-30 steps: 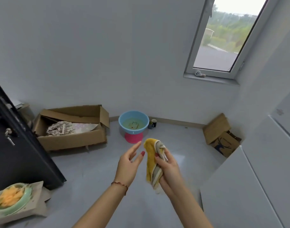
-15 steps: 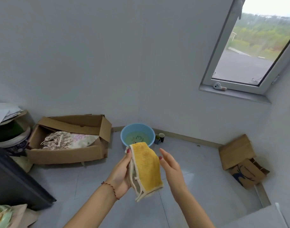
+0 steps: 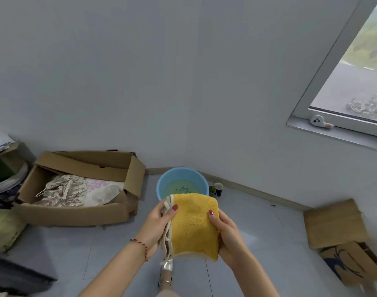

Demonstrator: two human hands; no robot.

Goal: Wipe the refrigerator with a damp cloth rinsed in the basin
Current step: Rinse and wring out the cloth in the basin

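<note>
A yellow cloth point(image 3: 194, 226) with a cream edge is held up flat in front of me by both hands. My left hand point(image 3: 156, 225) grips its left edge, thumb on the front. My right hand point(image 3: 225, 230) grips its right edge, thumb on the front as well. Beyond the cloth a light-blue basin point(image 3: 164, 185) stands on the floor by the wall, with water in it; the cloth hides its near rim. The refrigerator is out of view, unless the dark edge point(image 3: 16, 277) at the bottom left belongs to it.
An open cardboard box point(image 3: 76, 215) with fabric inside sits left of the basin. A small dark cup point(image 3: 218, 188) stands to the basin's right. Flattened cardboard and a paper bag point(image 3: 341, 243) lie at the right. A window point(image 3: 354, 82) is at the upper right.
The cloth passed from my right hand to my left, was spread flat, and both hands now hold it. My view turned left and closer to the basin.
</note>
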